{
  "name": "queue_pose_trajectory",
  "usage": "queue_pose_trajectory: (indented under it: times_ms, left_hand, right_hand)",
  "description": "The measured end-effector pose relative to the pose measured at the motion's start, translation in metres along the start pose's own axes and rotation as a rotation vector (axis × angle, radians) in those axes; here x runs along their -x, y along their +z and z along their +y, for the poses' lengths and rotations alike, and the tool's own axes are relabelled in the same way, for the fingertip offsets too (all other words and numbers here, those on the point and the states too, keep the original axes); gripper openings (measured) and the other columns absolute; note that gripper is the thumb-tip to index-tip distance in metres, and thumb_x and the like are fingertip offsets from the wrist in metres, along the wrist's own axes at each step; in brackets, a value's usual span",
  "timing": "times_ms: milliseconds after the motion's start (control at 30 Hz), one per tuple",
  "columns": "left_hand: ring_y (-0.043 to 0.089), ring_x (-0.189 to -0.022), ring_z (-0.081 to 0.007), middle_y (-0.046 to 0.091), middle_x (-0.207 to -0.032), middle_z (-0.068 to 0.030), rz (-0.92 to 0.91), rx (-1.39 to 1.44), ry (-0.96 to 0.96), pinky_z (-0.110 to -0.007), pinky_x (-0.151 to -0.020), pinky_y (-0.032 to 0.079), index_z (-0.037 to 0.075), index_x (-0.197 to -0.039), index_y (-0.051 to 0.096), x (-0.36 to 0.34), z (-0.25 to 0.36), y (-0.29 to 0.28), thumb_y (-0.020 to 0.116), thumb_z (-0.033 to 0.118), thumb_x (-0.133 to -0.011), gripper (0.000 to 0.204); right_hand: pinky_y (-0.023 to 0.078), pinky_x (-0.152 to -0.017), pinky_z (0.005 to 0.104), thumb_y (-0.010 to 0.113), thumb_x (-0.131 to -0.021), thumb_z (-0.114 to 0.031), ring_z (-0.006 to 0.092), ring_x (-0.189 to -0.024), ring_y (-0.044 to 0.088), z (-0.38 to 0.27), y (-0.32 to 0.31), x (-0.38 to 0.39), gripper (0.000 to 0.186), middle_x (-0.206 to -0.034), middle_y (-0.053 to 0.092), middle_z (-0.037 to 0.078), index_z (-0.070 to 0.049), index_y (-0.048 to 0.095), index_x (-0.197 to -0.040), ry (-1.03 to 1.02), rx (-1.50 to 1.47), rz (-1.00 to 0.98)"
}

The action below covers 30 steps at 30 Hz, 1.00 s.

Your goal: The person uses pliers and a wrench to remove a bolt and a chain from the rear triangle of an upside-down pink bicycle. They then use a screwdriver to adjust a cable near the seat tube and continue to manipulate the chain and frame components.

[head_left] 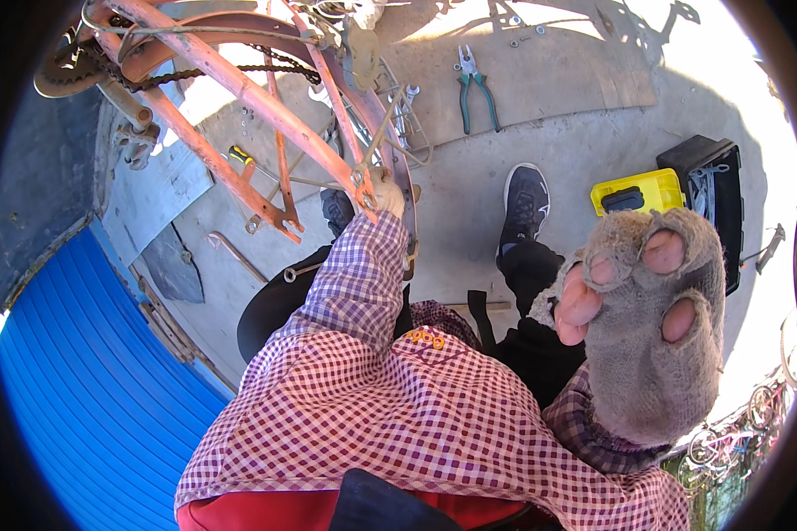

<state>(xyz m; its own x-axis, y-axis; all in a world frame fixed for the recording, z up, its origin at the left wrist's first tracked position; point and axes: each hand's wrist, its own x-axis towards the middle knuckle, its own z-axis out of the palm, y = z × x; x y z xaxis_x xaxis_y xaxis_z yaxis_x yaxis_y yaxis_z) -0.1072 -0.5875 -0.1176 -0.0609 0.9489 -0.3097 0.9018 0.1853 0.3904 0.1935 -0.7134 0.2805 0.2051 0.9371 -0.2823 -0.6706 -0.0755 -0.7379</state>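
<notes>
An upturned orange-pink bicycle frame [248, 102] with a chain [195, 75] fills the upper left. My left hand [387, 192], in a pale glove, reaches to its near end and is closed around the curved mudguard [401, 164]; the frame tube partly hides the fingers. Off to the right, my right hand [655, 327] is raised close to view in a worn grey knitted glove. Skin shows through holes in the glove. Its fingers look curled in, and whatever they might hold is hidden. A ring-ended spanner [303, 271] lies by my left leg.
Green-handled pliers [478, 90] lie on a cardboard sheet [558, 80], with loose nuts [527, 35] beyond. A yellow-and-black toolbox [639, 190] stands open at right. A yellow-handled screwdriver [242, 155] is beneath the frame. Blue corrugated metal [97, 372] borders the left.
</notes>
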Motion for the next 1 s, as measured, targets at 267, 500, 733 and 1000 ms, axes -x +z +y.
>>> queue_pose_trajectory:
  times_ms: [267, 500, 733, 1000]
  left_hand:
    - [0.070, -0.107, -0.0393, 0.074, -0.109, -0.0221, -0.301, -0.070, -0.056, -0.047, -0.094, 0.054, 0.006, -0.114, 0.075, 0.023, 0.009, -0.026, 0.067, 0.028, -0.092, 0.032]
    - [0.069, -0.108, -0.0397, 0.075, -0.109, -0.0192, -0.231, -0.100, 0.007, -0.047, -0.096, 0.053, 0.009, -0.116, 0.074, 0.043, 0.037, -0.033, 0.065, 0.028, -0.092, 0.032]
    - [0.072, -0.087, -0.0269, 0.075, -0.093, -0.0161, -0.278, 0.220, -0.160, -0.036, -0.083, 0.055, 0.004, -0.115, 0.074, 0.039, 0.028, -0.026, 0.065, 0.017, -0.089, 0.031]
    - [0.072, -0.102, -0.0332, 0.076, -0.107, -0.0182, -0.226, 0.117, -0.092, -0.043, -0.091, 0.055, 0.007, -0.121, 0.074, 0.047, 0.046, -0.038, 0.066, 0.021, -0.091, 0.034]
  right_hand:
    - [0.060, -0.075, 0.0406, 0.070, -0.100, -0.030, 0.0281, -0.095, 0.069, 0.005, -0.004, 0.011, 0.036, -0.118, 0.061, 0.015, -0.013, 0.058, -0.131, 0.025, -0.008, -0.047]
    - [0.061, -0.089, 0.0487, 0.067, -0.102, -0.020, 0.0371, -0.118, 0.065, 0.017, -0.035, 0.006, 0.042, -0.135, 0.056, 0.019, -0.013, 0.054, -0.141, -0.001, -0.097, -0.368]
    - [0.059, -0.094, 0.0525, 0.068, -0.102, -0.019, 0.0391, -0.123, 0.062, 0.018, -0.042, 0.010, 0.046, -0.140, 0.052, 0.021, -0.012, 0.051, -0.144, 0.021, -0.107, -0.448]
    - [0.060, -0.093, 0.0518, 0.069, -0.101, -0.019, 0.0391, -0.121, 0.063, 0.019, -0.042, 0.014, 0.047, -0.138, 0.054, 0.022, -0.013, 0.052, -0.144, 0.026, -0.072, -0.446]
